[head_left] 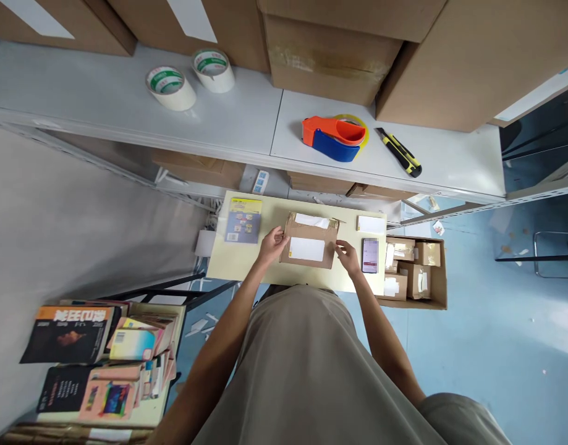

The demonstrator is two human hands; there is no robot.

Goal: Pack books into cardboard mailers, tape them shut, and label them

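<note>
Head view: the left grip [273,244] and right grip [347,255] hold a cardboard box [309,234] by its opposite sides.

Matt cardboard parcel [306,232]; paper label [306,249]; glossy plastic tape dispenser [334,137]; smooth shelf [246,120], probably painted metal.

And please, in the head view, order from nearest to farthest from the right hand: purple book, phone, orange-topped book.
1. Phone: right of the right hand.
2. Purple book: table's left end.
3. Orange-topped book: far lower left.
</note>
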